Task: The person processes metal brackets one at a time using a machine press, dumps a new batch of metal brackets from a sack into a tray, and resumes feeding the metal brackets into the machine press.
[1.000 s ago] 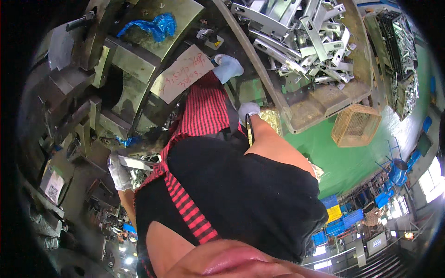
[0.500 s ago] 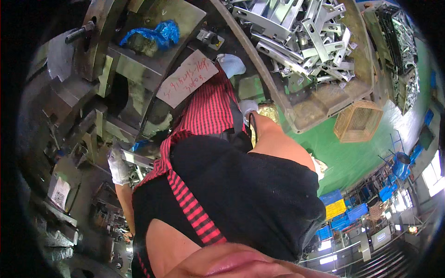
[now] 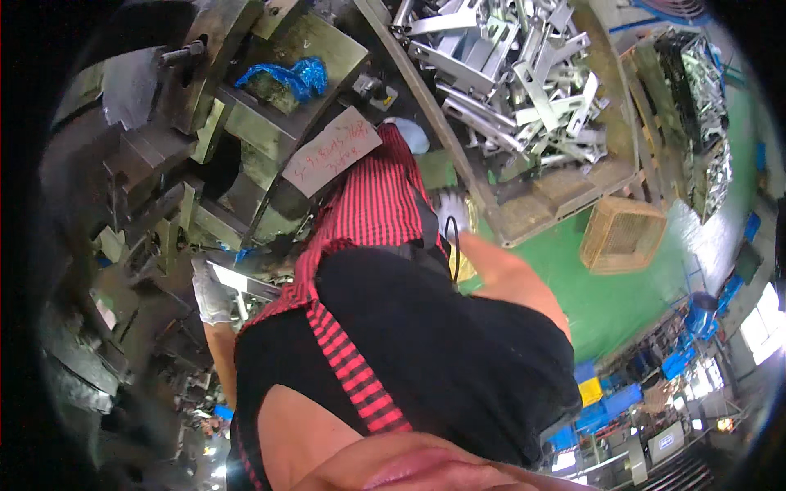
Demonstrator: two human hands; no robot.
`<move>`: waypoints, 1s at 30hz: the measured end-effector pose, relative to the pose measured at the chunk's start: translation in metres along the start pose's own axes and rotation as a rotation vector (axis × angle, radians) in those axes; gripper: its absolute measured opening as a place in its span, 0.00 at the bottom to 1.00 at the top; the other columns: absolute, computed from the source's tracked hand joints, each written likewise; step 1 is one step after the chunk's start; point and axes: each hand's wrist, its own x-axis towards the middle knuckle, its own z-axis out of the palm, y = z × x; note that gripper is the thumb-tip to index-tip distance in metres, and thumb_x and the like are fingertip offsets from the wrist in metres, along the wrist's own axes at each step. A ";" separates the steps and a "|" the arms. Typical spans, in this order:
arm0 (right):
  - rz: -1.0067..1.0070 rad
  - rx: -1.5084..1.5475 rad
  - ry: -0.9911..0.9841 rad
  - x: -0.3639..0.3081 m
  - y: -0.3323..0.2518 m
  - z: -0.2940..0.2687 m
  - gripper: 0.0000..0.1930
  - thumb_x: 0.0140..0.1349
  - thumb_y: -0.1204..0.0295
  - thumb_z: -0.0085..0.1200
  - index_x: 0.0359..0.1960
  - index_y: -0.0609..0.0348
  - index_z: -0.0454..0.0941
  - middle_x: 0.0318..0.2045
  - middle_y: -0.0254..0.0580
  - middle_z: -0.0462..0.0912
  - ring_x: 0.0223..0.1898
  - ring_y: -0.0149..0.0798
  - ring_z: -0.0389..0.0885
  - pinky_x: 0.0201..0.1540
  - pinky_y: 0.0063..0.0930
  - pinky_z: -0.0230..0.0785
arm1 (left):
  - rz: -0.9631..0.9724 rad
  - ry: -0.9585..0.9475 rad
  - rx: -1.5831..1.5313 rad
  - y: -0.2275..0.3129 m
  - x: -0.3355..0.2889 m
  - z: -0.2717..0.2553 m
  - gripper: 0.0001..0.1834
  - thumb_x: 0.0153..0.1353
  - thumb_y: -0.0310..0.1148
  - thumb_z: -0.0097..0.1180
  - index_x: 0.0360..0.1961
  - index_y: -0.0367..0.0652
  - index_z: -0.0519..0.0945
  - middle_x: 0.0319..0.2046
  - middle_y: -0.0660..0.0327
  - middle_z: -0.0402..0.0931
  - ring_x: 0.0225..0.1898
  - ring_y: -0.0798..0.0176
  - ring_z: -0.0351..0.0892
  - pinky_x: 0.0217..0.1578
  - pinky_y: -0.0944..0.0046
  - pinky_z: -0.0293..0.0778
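Note:
My left hand, in a white glove, is at the left beside my apron. Right by it is a shiny flat metal bracket, with more metal pieces just below. The glove seems to touch the bracket, but its fingers are too unclear to show a grip. My right hand, also in a pale glove, is low beside the right side of my red-and-black striped apron. My forearm and a dark loop partly cover it, so I cannot make out its fingers or anything in them.
A large bin of metal brackets stands ahead right, with a tan basket on the green floor. Dark steel machine blocks fill the left. Handwritten cardboard and blue plastic film lie ahead.
My view has shifted slightly, so the machine and bin sit differently in it. My right forearm and gloved hand have moved a little. The left hand stays beside the bracket.

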 end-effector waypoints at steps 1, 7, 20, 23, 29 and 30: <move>-0.009 0.001 -0.001 -0.014 0.016 0.005 0.21 0.51 0.69 0.46 0.49 0.59 0.64 0.49 0.54 0.66 0.47 0.54 0.68 0.48 0.42 0.62 | 0.052 0.063 -0.156 0.005 -0.005 0.019 0.24 0.59 0.53 0.41 0.32 0.41 0.73 0.23 0.62 0.72 0.24 0.66 0.72 0.25 0.66 0.70; -0.338 -0.379 -0.811 -0.076 0.000 -0.124 0.09 0.48 0.70 0.49 0.30 0.56 0.78 0.30 0.51 0.79 0.33 0.50 0.78 0.34 0.36 0.70 | -0.166 -0.083 -0.306 -0.068 0.006 0.055 0.25 0.56 0.56 0.45 0.37 0.43 0.72 0.26 0.61 0.72 0.27 0.67 0.72 0.31 0.67 0.70; -1.417 -0.051 0.038 0.007 -0.214 -0.187 0.15 0.56 0.71 0.43 0.44 0.61 0.72 0.31 0.46 0.79 0.28 0.39 0.79 0.32 0.27 0.70 | 0.193 -0.498 -0.103 -0.103 -0.083 0.044 0.20 0.55 0.43 0.51 0.46 0.44 0.67 0.29 0.59 0.76 0.19 0.70 0.72 0.14 0.70 0.67; -1.217 0.093 -0.237 -0.019 -0.276 -0.167 0.14 0.57 0.70 0.45 0.42 0.63 0.72 0.31 0.50 0.78 0.31 0.43 0.79 0.34 0.30 0.70 | 0.553 -0.082 -0.052 -0.054 -0.063 0.035 0.19 0.53 0.36 0.52 0.45 0.41 0.70 0.32 0.61 0.75 0.34 0.68 0.72 0.38 0.67 0.70; -1.106 0.419 -0.405 -0.005 -0.310 -0.126 0.13 0.60 0.75 0.42 0.47 0.63 0.70 0.29 0.43 0.78 0.23 0.29 0.76 0.25 0.20 0.69 | 0.718 0.266 -0.345 0.056 0.004 0.019 0.24 0.54 0.46 0.50 0.44 0.37 0.72 0.29 0.59 0.76 0.27 0.70 0.73 0.30 0.68 0.70; -1.120 0.407 -0.387 0.001 -0.308 -0.122 0.13 0.60 0.75 0.42 0.47 0.63 0.70 0.28 0.43 0.78 0.23 0.29 0.76 0.25 0.20 0.69 | 0.726 0.251 -0.379 0.067 0.021 0.019 0.24 0.54 0.47 0.50 0.44 0.37 0.73 0.27 0.61 0.75 0.26 0.70 0.71 0.27 0.69 0.69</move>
